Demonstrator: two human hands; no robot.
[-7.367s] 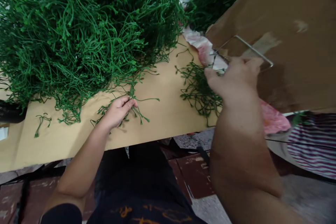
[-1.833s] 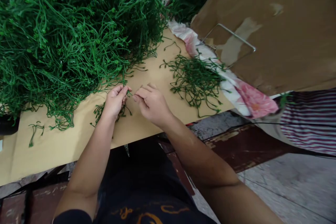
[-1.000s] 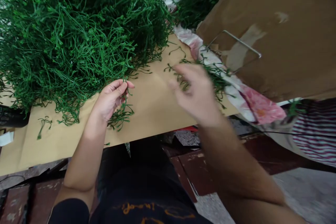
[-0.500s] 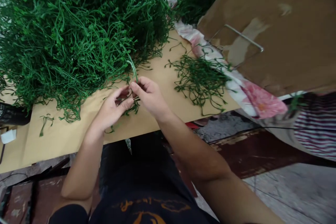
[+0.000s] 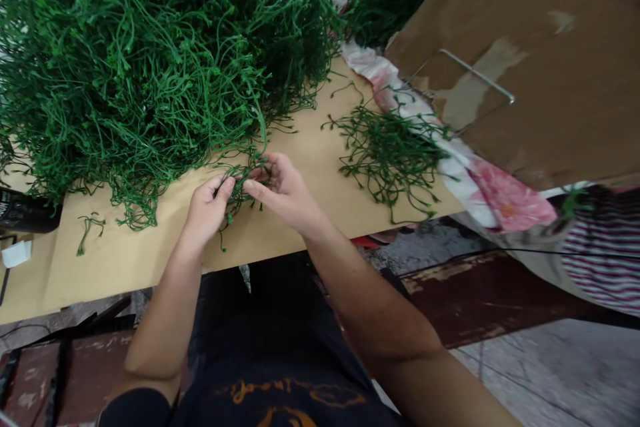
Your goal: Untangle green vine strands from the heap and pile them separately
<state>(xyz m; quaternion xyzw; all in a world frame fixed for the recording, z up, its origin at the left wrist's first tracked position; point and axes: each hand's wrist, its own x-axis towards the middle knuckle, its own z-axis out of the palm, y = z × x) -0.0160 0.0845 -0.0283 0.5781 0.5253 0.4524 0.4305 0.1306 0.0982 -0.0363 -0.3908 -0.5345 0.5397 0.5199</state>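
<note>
My left hand is closed, thumb pressed to the fingers, on thin green plastic plant stems with small budded tips. Across from it, my right hand curls around the same stems, its thumb pointing left and its fingers partly hidden behind them. One longer stem rises from the right fingers toward the big heap of green artificial stems just beyond both hands. A smaller loose pile of stems lies to the right on the tan board.
A brown cardboard sheet with a metal wire handle leans at the right, by a pink floral cloth. A black bottle lies at the left edge. One small sprig rests on the board's left part.
My left thumb has closed onto the fingers, and the hands have drawn slightly apart. More of the stem cluster shows between them. The right thumb has dropped lower, away from the upright stem.
</note>
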